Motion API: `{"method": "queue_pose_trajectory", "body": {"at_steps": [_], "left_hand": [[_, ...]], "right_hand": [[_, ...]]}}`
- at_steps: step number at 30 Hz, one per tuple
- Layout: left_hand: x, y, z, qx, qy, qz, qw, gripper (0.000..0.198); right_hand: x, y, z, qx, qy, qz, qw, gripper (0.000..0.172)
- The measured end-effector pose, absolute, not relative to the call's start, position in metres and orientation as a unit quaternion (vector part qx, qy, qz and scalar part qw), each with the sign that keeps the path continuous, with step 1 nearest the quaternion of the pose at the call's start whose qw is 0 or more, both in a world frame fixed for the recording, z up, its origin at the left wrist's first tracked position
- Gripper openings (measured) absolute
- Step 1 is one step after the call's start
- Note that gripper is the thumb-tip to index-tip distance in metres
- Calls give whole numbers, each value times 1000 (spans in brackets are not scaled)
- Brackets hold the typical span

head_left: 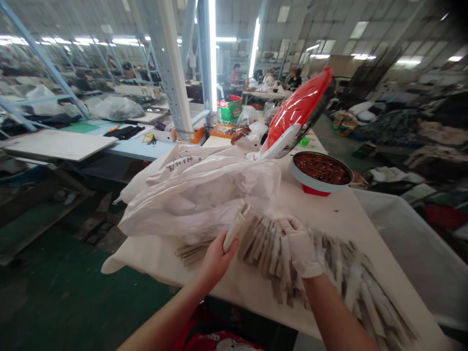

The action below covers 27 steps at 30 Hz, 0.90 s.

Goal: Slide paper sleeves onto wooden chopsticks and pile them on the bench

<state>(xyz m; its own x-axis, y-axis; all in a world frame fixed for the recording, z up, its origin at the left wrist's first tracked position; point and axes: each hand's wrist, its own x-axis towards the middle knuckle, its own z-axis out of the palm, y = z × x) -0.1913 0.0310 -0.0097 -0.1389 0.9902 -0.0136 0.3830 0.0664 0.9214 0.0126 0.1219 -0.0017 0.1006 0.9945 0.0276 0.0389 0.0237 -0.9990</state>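
Observation:
My left hand [218, 256] is bare and wrapped round a small bundle of pale beige folded strips [237, 226], held tilted above the table. My right hand [300, 246] wears a white glove. Its fingers are bent and pinched at the upper ends of a row of similar strips [266, 243] laid side by side on the table; the material is too blurred to name. More strips [360, 282] lie fanned out to the right of my right wrist. A few others [192, 252] rest left of my left hand, partly under a white plastic bag [193, 195].
A round tin of brown paste [321, 171] stands on a red base at the right of the cream-covered table [237, 280]. Behind the bag rises a red and white fan-like object [298, 114]. A translucent bin [413, 243] adjoins the right edge. A metal post [168, 68] stands beyond.

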Motion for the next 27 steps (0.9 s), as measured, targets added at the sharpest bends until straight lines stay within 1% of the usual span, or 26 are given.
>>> {"method": "queue_pose_trajectory", "body": {"at_steps": [2, 4, 6, 9, 11, 13, 14, 15, 16, 18, 19, 20, 22, 24, 25, 27], "left_hand": [[-158, 40, 15, 517, 575, 457, 439, 25], [-126, 42, 28, 477, 523, 450, 544, 28], [-97, 40, 31, 417, 497, 430, 628, 33], [-66, 34, 20, 355, 494, 412, 678, 37], [-52, 32, 13, 381, 502, 393, 669, 35], [-42, 31, 8, 429, 517, 391, 629, 31], [-38, 30, 8, 449, 526, 395, 605, 30], [-35, 30, 7, 466, 530, 398, 586, 29], [-32, 30, 7, 485, 529, 398, 572, 28], [-26, 29, 7, 527, 523, 385, 548, 26], [-23, 28, 7, 548, 521, 377, 535, 25], [-20, 27, 7, 567, 520, 370, 521, 24], [-16, 25, 6, 600, 523, 359, 488, 21], [-16, 23, 5, 617, 524, 350, 471, 19], [-17, 22, 4, 619, 523, 343, 474, 18], [-21, 20, 3, 614, 525, 330, 490, 20]], "right_hand": [[36, 94, 10, -530, -553, 397, 506, 28], [56, 67, 21, -517, -645, 303, 475, 24], [72, 41, 26, -475, -753, 196, 412, 23], [94, 9, 21, -408, -864, 54, 290, 26], [109, -7, 11, -396, -887, 21, 237, 28], [126, -20, -2, -388, -890, 70, 230, 29], [135, -25, -8, -391, -878, 116, 251, 35], [142, -29, -13, -406, -850, 170, 291, 44], [148, -31, -18, -435, -801, 226, 343, 49], [154, -32, -23, -503, -666, 346, 429, 45], [153, -30, -23, -519, -605, 412, 440, 42], [150, -28, -21, -517, -563, 483, 427, 40], [141, -24, -17, -471, -521, 617, 354, 39], [132, -21, -15, -424, -492, 697, 303, 39], [130, -19, -16, -416, -473, 715, 303, 39], [134, -13, -23, -422, -423, 722, 349, 38]]}}
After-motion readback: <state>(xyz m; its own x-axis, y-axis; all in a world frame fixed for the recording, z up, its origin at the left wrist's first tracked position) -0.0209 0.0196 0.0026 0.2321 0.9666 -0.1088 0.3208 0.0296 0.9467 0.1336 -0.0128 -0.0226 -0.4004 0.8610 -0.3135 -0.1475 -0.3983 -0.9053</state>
